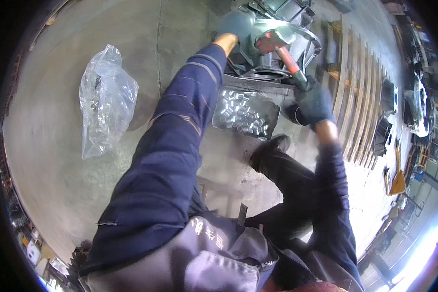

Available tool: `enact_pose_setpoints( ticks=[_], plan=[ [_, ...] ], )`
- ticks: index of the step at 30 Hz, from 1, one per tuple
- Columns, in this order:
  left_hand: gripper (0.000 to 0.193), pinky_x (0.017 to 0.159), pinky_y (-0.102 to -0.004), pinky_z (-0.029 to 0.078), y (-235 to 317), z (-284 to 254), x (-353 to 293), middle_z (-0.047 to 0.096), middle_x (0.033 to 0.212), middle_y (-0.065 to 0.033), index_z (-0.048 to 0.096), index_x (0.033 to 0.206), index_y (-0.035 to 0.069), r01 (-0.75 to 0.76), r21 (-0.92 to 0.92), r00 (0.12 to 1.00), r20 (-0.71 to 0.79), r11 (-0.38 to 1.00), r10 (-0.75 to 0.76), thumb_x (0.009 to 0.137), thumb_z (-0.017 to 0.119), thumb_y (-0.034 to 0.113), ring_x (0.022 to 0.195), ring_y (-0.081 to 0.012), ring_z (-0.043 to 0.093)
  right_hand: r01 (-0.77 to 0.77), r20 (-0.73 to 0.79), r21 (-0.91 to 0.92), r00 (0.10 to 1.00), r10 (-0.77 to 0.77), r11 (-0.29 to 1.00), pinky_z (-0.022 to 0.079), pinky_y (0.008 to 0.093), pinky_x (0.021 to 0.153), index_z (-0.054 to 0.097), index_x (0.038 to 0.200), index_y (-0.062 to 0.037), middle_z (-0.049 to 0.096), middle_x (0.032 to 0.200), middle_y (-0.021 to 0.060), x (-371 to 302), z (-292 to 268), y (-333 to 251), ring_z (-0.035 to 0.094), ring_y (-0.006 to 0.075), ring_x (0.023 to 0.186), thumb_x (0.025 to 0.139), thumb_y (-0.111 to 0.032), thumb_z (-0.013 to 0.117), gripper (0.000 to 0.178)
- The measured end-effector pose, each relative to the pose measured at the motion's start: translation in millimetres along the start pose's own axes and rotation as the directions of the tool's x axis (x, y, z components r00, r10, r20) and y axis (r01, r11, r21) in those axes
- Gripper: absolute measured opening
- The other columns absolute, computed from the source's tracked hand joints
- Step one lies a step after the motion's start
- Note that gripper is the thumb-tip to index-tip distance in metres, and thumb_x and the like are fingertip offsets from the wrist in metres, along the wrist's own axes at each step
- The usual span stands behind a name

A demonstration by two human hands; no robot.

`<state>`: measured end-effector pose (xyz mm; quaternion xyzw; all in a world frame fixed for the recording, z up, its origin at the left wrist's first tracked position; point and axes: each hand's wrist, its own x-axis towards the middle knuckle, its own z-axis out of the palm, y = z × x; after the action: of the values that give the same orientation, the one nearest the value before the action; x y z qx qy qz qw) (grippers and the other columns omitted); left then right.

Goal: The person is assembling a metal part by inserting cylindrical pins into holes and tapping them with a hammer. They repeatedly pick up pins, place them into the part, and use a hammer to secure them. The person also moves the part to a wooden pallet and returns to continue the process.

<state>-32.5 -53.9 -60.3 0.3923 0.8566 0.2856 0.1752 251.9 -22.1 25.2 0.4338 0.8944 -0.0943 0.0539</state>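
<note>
My right hand [315,103], in a dark glove, is wrapped round the black grip of a hammer [289,62]. The hammer's reddish head lies over a large grey cast-metal housing [310,54] with a round flange and ribs. At the housing's upper left is my gloved left hand [236,24]; its fingers are blurred and partly hidden, so I cannot tell whether it grips the rim. Just below the housing sits a shallow tray [270,103] holding several short silvery metal sleeves [238,101].
A clear plastic bag [107,104] with something inside lies on the concrete floor at left. To the right is a slatted wooden pallet [357,97], with dark castings [383,134] beyond it. My black shoe [277,145] is close to the tray.
</note>
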Motion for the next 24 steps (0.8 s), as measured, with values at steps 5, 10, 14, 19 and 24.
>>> enact_pose_setpoints(
  ticks=[5,10,14,19,24],
  plan=[
    [0.069,0.094,-0.0529,0.051,2,-5,-6,0.070,0.114,-0.0304,0.076,0.110,0.000,0.086,-0.194,0.990,-0.094,0.977,-0.106,0.099,0.045,0.061,0.110,-0.0462,0.068,0.366,-0.273,0.132,0.907,-0.321,0.921,0.055,0.0351,0.073,0.072,0.111,0.0002,0.074,0.088,0.0155,12,-109,22,0.071,0.0204,0.080,0.097,-0.034,0.067,0.037],
    [0.064,0.093,-0.0531,0.051,-2,5,7,0.071,0.110,-0.0299,0.076,0.106,0.000,0.031,-0.185,0.992,-0.114,0.982,-0.053,0.099,0.049,0.057,0.108,-0.0457,0.068,0.508,-0.686,0.520,0.727,-0.017,0.687,0.056,0.0380,0.072,0.071,0.111,-0.0041,0.075,0.091,0.0151,-2,-160,-22,0.072,0.0266,0.082,0.098,-0.032,0.065,0.032],
    [0.061,0.092,-0.0533,0.051,-11,10,12,0.071,0.109,-0.0295,0.077,0.104,0.000,0.025,-0.133,0.993,-0.114,0.991,-0.040,0.099,0.050,0.054,0.107,-0.0463,0.068,0.219,-0.215,0.441,0.967,-0.134,0.871,0.058,0.0463,0.073,0.069,0.111,-0.0051,0.074,0.089,0.0194,-6,-31,-28,0.072,0.0381,0.083,0.096,-0.032,0.064,0.031],
    [0.061,0.093,-0.0532,0.051,-6,0,2,0.070,0.110,-0.0293,0.076,0.106,0.000,-0.003,-0.174,0.991,-0.133,0.985,-0.020,0.099,0.049,0.054,0.107,-0.0466,0.068,0.219,-0.248,-0.063,0.942,-0.228,0.974,0.057,0.0537,0.068,0.073,0.103,-0.0069,0.072,0.087,0.0244,9,-48,15,0.072,0.0435,0.081,0.093,-0.042,0.070,0.036],
    [0.050,0.091,-0.0535,0.054,6,-5,-4,0.072,0.111,-0.0250,0.076,0.106,0.005,0.034,-0.149,0.993,-0.109,0.988,-0.051,0.097,0.048,0.045,0.106,-0.0452,0.069,0.451,-0.622,0.218,0.748,-0.233,0.865,0.046,0.0284,0.049,0.070,0.108,-0.0060,0.064,0.071,0.0034,-4,-166,-9,0.060,0.0127,0.058,0.098,-0.043,0.065,0.038]
  ],
)
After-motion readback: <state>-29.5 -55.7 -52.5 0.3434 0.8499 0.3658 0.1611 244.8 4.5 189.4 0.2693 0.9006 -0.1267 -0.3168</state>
